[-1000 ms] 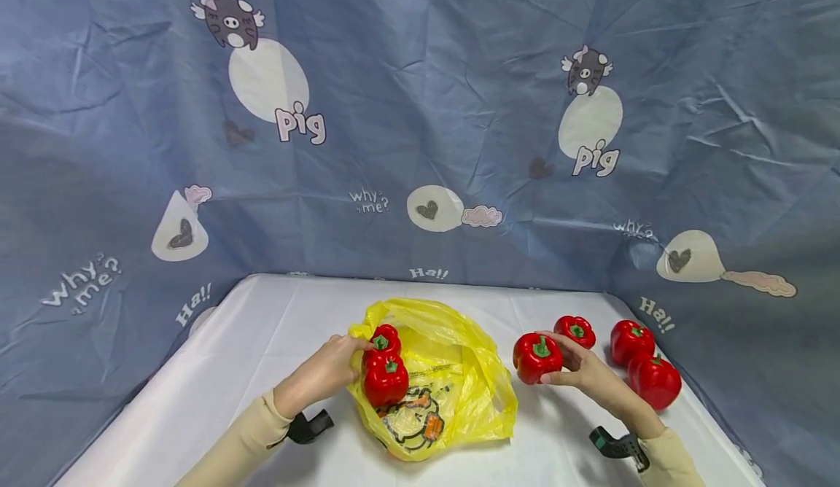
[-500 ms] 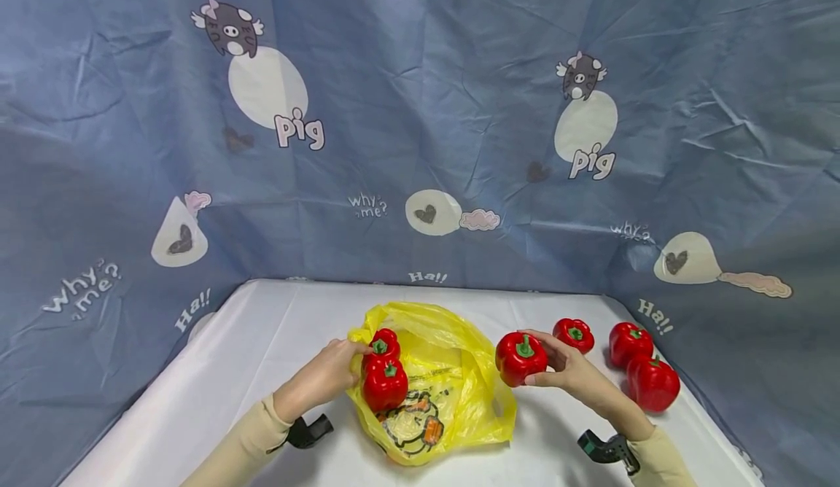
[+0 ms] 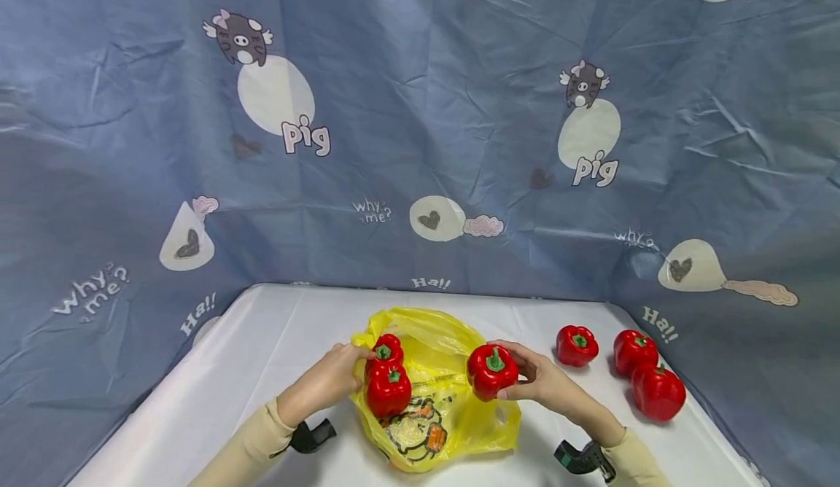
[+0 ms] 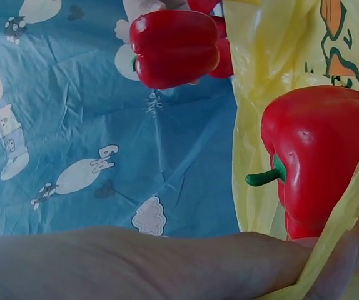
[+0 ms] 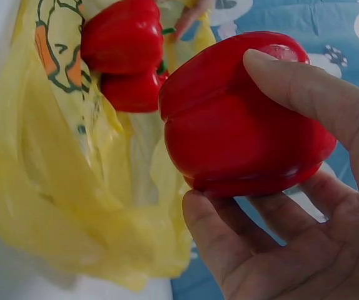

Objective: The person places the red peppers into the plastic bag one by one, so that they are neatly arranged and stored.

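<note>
Bag [image 3: 453, 399] contents: two red peppers [image 3: 388, 391]. Your left hand [image 3: 328, 381] pinches its yellow rim; your right hand [image 3: 541, 385] curls its fingers around a third pepper [image 3: 491, 372] above the opening.

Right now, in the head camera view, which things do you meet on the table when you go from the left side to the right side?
Left hand → two peppers in the yellow bag → pepper held by the right hand → right hand → lone pepper → pair of peppers at the right edge.
</note>
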{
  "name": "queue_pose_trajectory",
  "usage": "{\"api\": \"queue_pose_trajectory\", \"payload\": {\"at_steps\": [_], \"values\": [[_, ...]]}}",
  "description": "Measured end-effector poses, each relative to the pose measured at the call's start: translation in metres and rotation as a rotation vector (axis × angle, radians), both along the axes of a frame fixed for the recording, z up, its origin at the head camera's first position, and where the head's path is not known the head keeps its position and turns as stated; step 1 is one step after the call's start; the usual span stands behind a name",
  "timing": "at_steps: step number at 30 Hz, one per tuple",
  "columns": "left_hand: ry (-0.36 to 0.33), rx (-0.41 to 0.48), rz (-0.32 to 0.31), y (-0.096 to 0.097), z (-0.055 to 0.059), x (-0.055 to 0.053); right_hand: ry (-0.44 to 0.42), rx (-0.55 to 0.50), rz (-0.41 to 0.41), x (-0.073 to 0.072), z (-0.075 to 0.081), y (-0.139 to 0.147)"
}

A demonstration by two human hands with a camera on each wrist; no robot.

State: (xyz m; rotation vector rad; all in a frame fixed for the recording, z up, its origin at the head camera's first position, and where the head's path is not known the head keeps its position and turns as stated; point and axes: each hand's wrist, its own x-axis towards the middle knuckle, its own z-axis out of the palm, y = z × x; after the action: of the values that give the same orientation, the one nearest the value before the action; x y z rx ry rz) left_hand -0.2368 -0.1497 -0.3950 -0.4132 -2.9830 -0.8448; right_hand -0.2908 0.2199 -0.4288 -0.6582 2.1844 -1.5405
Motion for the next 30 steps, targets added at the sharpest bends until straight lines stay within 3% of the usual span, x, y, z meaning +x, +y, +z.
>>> {"api": "queue_pose_trajectory", "payload": {"at_steps": [9,22,30], "values": [[-0.010,-0.014,0.021,0.001,0.000,0.002,0.006,-0.022,0.046,0.002,-0.006,-0.025],[0.004,-0.010,-0.008,0.002,0.000,0.001,-0.049,-0.031,0.052,0.013,-0.016,-0.056],[0.016,0.016,-0.019,0.002,-0.001,0.001,-0.060,-0.062,0.148,0.020,-0.032,-0.077]]}}
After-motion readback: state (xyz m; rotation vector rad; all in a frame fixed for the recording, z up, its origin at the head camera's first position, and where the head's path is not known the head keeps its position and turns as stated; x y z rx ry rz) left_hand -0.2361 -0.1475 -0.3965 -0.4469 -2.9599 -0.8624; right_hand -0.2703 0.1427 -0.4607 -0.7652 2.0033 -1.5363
